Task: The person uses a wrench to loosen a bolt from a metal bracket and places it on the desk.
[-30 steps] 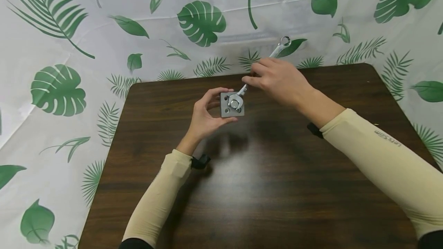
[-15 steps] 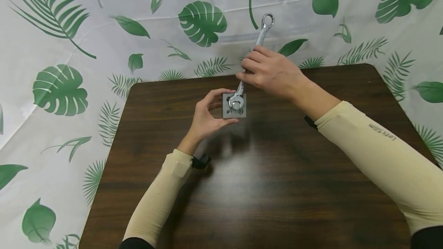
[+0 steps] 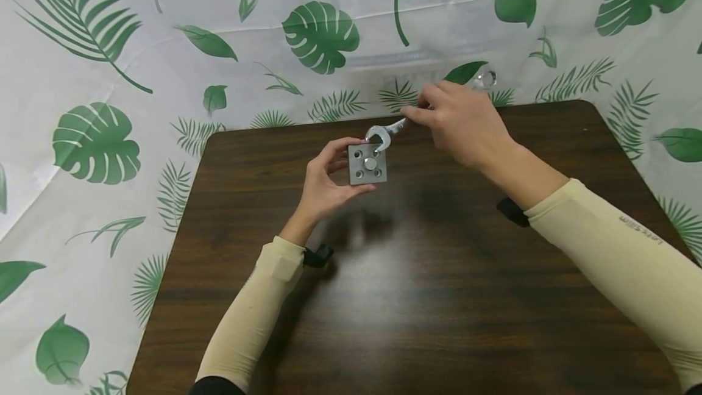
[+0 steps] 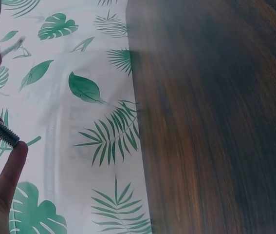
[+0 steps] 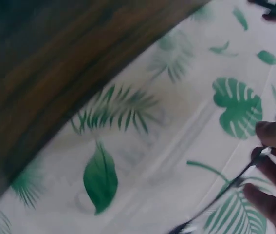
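Observation:
My left hand (image 3: 323, 186) grips a square grey metal block (image 3: 356, 174) by its edges, thumb below and fingers above. The block has several holes, and a bolt head (image 3: 370, 164) stands out at its middle. In the left wrist view, the bolt's threaded shank (image 4: 0, 127) extends behind the block to a fingertip. My right hand (image 3: 466, 120) holds a silver combination wrench (image 3: 396, 127) by its shaft. The wrench's open end is off the bolt head, by the block's upper right corner. Its ring end shows beyond my knuckles, blurred.
A dark wood-grain table (image 3: 439, 297) lies under both hands. Behind and beside it hangs a white cloth (image 3: 247, 66) printed with green leaves. Both forearms wear pale sleeves (image 3: 609, 249), with black wrist devices (image 3: 318, 256).
The wrench sat around the bolt head and turned more upright, then came off it. My right hand has swung right and slightly down with it. The left hand and block have barely moved.

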`<state>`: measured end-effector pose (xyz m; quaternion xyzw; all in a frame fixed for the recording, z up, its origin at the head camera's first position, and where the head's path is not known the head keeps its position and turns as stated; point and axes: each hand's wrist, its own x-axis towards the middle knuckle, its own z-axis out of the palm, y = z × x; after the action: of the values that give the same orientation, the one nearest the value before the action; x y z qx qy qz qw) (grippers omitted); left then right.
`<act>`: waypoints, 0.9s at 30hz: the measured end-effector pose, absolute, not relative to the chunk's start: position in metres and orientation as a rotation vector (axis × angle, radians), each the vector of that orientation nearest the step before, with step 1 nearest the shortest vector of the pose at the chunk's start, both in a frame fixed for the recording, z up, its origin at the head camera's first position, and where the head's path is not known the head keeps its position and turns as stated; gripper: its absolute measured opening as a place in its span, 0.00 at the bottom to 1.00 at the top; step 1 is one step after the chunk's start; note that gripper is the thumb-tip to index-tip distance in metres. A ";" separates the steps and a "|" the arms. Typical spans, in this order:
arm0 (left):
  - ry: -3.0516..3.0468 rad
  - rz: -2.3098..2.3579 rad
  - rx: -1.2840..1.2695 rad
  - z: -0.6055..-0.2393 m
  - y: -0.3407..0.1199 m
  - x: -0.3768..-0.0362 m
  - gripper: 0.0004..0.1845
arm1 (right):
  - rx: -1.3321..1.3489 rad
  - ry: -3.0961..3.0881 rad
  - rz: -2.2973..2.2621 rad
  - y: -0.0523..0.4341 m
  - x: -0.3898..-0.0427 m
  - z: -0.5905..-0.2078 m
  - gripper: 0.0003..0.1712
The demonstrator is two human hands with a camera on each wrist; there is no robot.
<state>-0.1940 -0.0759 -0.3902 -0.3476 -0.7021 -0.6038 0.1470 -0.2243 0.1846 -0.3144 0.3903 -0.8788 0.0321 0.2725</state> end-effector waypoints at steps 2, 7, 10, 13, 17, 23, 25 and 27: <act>-2.014 -1.732 -0.992 -0.390 -0.076 -0.194 0.41 | 1.010 -2.448 0.154 0.186 -0.215 -0.320 0.26; -2.013 -1.723 -0.956 -0.388 -0.078 -0.195 0.40 | 0.914 -2.577 0.377 0.179 -0.190 -0.336 0.22; -2.001 -1.720 -0.949 -0.387 -0.078 -0.196 0.40 | 0.864 -2.641 0.500 0.172 -0.175 -0.342 0.20; -1.984 -1.720 -0.940 -0.387 -0.077 -0.197 0.40 | 0.802 -2.739 0.618 0.165 -0.162 -0.347 0.20; -1.972 -1.709 -0.905 -0.385 -0.075 -0.198 0.39 | 0.728 -2.830 0.766 0.157 -0.149 -0.353 0.19; -1.966 -1.698 -0.890 -0.386 -0.074 -0.197 0.39 | 0.675 -2.850 0.870 0.147 -0.136 -0.363 0.18; -1.955 -1.698 -0.898 -0.386 -0.073 -0.197 0.39 | 0.662 -2.844 0.890 0.145 -0.133 -0.366 0.18; -1.944 -1.695 -0.904 -0.386 -0.072 -0.198 0.39 | 0.649 -2.839 0.911 0.144 -0.130 -0.369 0.17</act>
<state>-0.1979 -0.0723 -0.3863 -0.3238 -0.6965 -0.6073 0.2028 -0.1305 0.1437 -0.3686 0.2124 -0.9295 0.2982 0.0453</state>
